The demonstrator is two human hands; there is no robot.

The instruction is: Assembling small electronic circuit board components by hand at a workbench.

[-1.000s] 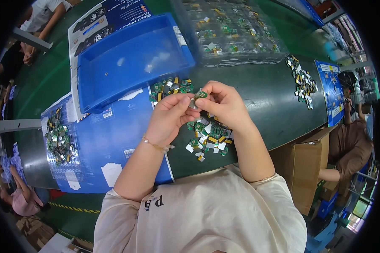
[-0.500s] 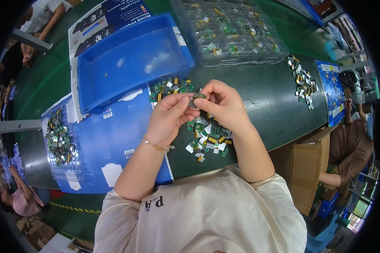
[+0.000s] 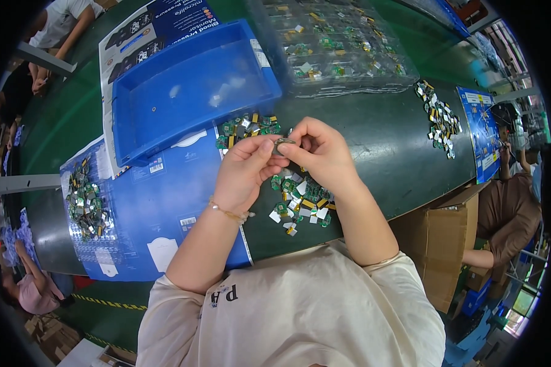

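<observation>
Between my fingertips is a small circuit board [image 3: 282, 144], seen nearly edge-on with a grey underside. My left hand [image 3: 248, 164] pinches its left edge with thumb and forefinger. My right hand [image 3: 319, 150] grips the other side, thumb in front and fingers curled behind. The fingers hide much of the board. Below my hands lies a loose heap of green circuit boards [image 3: 303, 202] with white, grey and gold pieces. Just beyond my left fingers is another pile of such boards [image 3: 245, 127].
A blue tray [image 3: 190, 98] stands behind my left hand. Clear plastic trays [image 3: 343, 49] of boards are stacked at the back. More boards lie at the right [image 3: 439, 119] and in a clear tray on the left [image 3: 87, 205]. A cardboard box [image 3: 431, 244] adjoins the table's near right edge.
My right hand has shifted and turned slightly, and the board between my fingers has tilted to show more of its edge. The left hand stays nearly in place.
</observation>
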